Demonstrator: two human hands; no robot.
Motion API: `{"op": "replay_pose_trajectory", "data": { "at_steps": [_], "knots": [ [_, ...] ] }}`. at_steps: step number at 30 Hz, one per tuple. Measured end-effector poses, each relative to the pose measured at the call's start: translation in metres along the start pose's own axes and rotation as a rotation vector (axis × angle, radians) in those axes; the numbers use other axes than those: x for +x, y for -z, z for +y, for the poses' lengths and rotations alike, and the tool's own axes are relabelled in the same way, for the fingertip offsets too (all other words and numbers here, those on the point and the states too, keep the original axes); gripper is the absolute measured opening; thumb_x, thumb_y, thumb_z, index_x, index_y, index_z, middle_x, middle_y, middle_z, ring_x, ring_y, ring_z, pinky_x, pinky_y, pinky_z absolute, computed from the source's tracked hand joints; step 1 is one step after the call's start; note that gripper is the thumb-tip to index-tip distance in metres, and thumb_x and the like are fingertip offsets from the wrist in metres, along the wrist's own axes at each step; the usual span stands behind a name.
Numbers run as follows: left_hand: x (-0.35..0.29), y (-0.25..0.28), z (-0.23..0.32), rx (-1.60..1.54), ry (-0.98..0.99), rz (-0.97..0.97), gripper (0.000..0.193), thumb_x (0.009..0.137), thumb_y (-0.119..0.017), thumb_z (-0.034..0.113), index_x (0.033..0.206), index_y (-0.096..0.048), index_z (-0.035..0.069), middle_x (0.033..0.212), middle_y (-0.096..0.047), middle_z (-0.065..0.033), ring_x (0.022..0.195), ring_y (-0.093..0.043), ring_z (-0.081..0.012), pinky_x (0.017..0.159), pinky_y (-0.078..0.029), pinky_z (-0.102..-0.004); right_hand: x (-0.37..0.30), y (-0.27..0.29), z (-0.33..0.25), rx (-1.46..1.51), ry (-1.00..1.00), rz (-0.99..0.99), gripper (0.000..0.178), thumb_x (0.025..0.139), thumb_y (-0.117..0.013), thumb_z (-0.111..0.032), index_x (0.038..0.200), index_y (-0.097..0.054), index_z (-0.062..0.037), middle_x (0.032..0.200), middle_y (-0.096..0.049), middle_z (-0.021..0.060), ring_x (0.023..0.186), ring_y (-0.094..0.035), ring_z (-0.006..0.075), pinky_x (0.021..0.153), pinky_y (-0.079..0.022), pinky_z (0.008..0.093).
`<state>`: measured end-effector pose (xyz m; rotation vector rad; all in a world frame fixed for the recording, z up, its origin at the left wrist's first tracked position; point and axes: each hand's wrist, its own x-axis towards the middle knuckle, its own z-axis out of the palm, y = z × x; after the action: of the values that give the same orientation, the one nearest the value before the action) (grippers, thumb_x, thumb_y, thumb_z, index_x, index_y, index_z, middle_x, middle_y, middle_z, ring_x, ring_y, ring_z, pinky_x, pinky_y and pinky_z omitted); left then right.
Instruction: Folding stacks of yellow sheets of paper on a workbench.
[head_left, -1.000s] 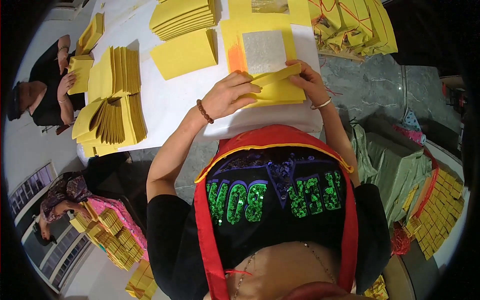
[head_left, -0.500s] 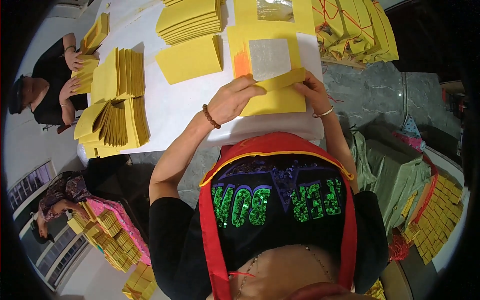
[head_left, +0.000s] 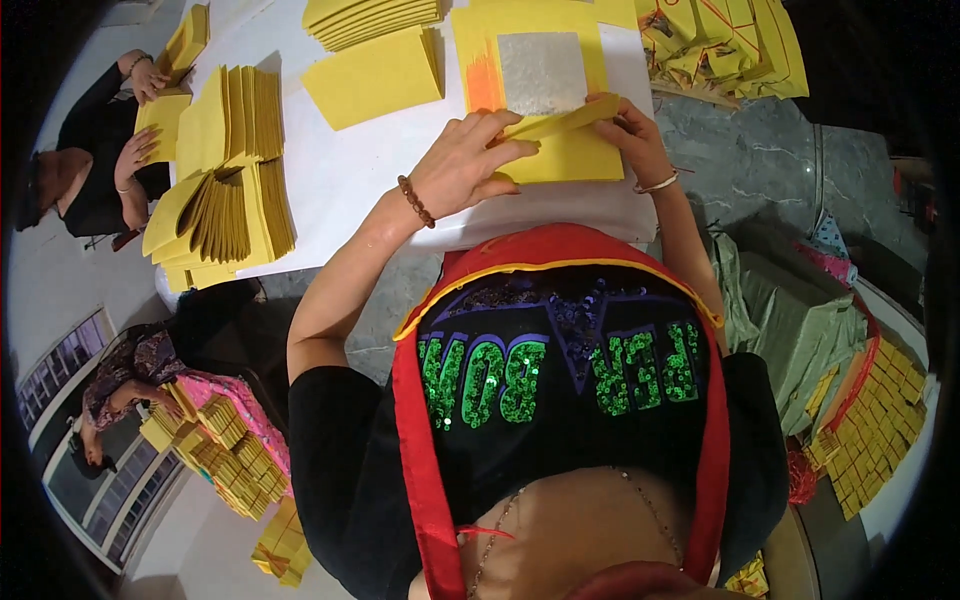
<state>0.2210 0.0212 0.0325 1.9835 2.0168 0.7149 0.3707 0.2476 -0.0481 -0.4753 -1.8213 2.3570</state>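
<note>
A folded yellow paper strip (head_left: 563,120) lies across a yellow sheet (head_left: 585,162) at the near edge of the table. My right hand (head_left: 638,135) pinches the strip's right end between thumb and fingers. At its left end, the fingers of my left hand (head_left: 458,158) are spread, touching the strip and the paper, with the thumb held apart. Just beyond the strip, a silver foil square (head_left: 543,72) and an orange brushed patch (head_left: 482,82) show on yellow paper. Left of these lies a folded yellow paper stack (head_left: 375,82).
More folded yellow stacks (head_left: 232,115) stand on the white table (head_left: 345,180) at left, with a co-worker's hands (head_left: 140,150) beside them. Red-corded yellow bundles (head_left: 720,40) are at far right. A green-covered pile (head_left: 785,315) stands right of me; another person (head_left: 130,375) works lower left.
My left fingers have spread from a pinch at the strip's left end. The right hand keeps its hold. The whole view has shifted, so the table sits higher in the picture.
</note>
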Motion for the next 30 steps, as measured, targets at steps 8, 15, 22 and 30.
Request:
{"op": "replay_pose_trajectory", "data": {
  "at_steps": [8,15,22,30],
  "knots": [
    [0.007,0.007,-0.006,-0.166,0.037,0.154,0.015,0.083,-0.053,0.011,0.097,-0.054,0.006,0.106,-0.052,-0.0131,0.073,-0.057,-0.0285,0.061,-0.047,-0.0350,-0.002,0.002,-0.001,-0.019,0.084,0.059,0.035,0.084,-0.057,-0.008,0.118,-0.051,-0.0027,0.113,-0.054,0.0027,0.103,-0.050,0.0118,0.090,-0.039,0.0261],
    [0.009,0.009,-0.011,-0.303,0.295,0.076,0.011,0.083,-0.051,0.004,0.093,-0.055,0.003,0.097,-0.056,-0.0132,0.079,-0.057,-0.0280,0.070,-0.046,-0.0321,-0.002,0.002,0.006,-0.029,0.064,0.013,0.029,0.085,-0.055,-0.005,0.113,-0.054,-0.0019,0.109,-0.055,0.0019,0.099,-0.051,0.0112,0.088,-0.040,0.0267],
    [-0.007,-0.007,0.016,0.003,0.026,0.117,0.027,0.074,-0.061,0.007,0.101,-0.058,0.007,0.108,-0.051,-0.0149,0.093,-0.053,-0.0300,0.076,-0.045,-0.0361,0.000,-0.001,0.001,-0.042,0.177,-0.008,0.027,0.082,-0.058,-0.003,0.109,-0.055,-0.0012,0.114,-0.053,0.0036,0.101,-0.051,0.0128,0.089,-0.041,0.0268],
    [-0.011,-0.009,0.014,0.061,0.041,0.066,0.049,0.067,-0.070,0.016,0.113,-0.054,0.010,0.109,-0.051,-0.0120,0.102,-0.049,-0.0284,0.081,-0.042,-0.0358,-0.001,-0.002,0.002,0.005,0.065,0.014,0.032,0.082,-0.058,-0.005,0.114,-0.054,-0.0039,0.113,-0.054,0.0025,0.100,-0.052,0.0115,0.089,-0.040,0.0258]
  ]
}}
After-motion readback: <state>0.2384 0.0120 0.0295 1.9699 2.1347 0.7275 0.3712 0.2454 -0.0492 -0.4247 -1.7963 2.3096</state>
